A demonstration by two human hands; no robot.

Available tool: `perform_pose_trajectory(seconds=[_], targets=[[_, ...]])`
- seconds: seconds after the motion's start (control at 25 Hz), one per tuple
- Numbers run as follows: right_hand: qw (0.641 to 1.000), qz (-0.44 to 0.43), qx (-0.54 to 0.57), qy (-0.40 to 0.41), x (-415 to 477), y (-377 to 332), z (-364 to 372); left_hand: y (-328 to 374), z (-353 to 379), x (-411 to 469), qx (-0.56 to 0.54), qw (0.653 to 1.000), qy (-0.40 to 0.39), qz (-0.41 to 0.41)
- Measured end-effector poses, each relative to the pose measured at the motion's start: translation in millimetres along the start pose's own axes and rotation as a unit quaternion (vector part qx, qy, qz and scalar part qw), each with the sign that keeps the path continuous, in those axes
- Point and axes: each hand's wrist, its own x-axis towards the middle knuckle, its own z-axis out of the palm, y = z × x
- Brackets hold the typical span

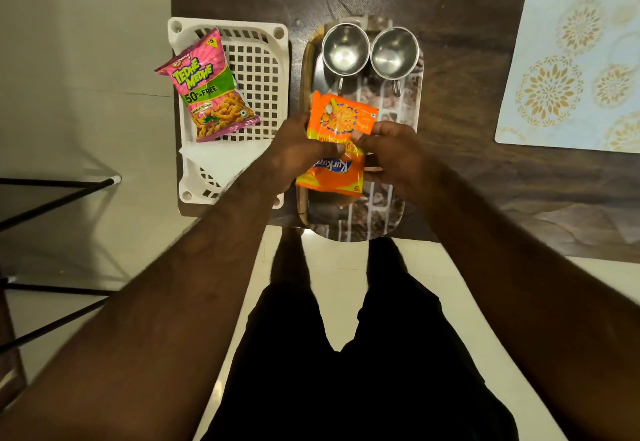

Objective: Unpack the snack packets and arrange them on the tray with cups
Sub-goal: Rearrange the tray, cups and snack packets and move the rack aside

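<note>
**Both hands on the orange packet**

The left hand [298, 155] and right hand [393, 153] pinch the orange packet [341, 118] with curled fingers, over the middle of the tray [360, 224]. A steel cup [344, 51] and a second cup [394, 52] stand at its far end. The pink packet [207, 90] lies in the basket [265, 70], left of the tray on the worktop [450, 7].

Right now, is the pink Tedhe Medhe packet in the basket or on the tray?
In the white basket: the Tedhe Medhe packet lies on its lattice.
</note>
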Motion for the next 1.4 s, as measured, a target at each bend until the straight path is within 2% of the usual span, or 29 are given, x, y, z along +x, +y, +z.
perform_pose_trajectory(seconds=[0.08,0.16,0.24,0.4,0.6,0.68,0.8,0.84,0.92,1.0,1.12,1.24,1.4], targets=[[0.999,0.020,-0.015,0.026,6.6,-2.8,2.5,4.4,-0.7,1.9,0.134,0.990,0.051,0.019],[0.998,0.024,-0.038,0.033,10.5,-5.6,3.4,9.8,-1.5,-1.2,0.285,0.953,0.090,0.042],[0.998,0.010,-0.049,0.044,12.5,-9.6,5.4,13.9,-2.0,-5.7,0.371,0.919,0.117,0.062],[0.991,-0.024,-0.074,0.105,18.2,-19.4,9.2,14.6,-2.0,-11.6,0.414,0.898,0.125,0.078],[0.985,-0.040,-0.111,0.126,23.6,-19.7,10.0,7.4,0.8,-14.8,0.449,0.888,0.060,0.078],[0.982,-0.048,-0.123,0.135,23.5,-16.2,10.0,4.6,0.1,-13.6,0.432,0.894,0.077,0.094],[0.959,-0.075,-0.176,0.211,12.9,-11.0,8.2,0.8,-13.2,-16.8,0.316,0.924,0.153,0.149],[0.945,-0.085,-0.198,0.246,7.3,-9.6,7.3,-0.8,-22.6,-17.9,0.266,0.933,0.191,0.152],[0.924,-0.102,-0.237,0.281,-3.5,-6.7,7.5,-6.6,-50.5,-18.4,0.163,0.944,0.268,0.104],[0.925,-0.108,-0.256,0.260,-10.5,-4.6,13.6,-15.3,-83.2,-15.5,0.109,0.938,0.327,0.036],[0.928,-0.132,-0.285,0.201,-14.3,-4.2,34.8,-27.3,-119.6,-6.4,0.128,0.918,0.373,-0.050],[0.930,-0.172,-0.289,0.145,-13.2,-3.2,59.3,-28.4,-131.9,10.6,0.082,0.931,0.342,-0.095],[0.928,-0.204,-0.297,0.092,-15.6,-0.6,74.0,-26.9,-132.6,21.4,0.014,0.951,0.298,-0.081]])
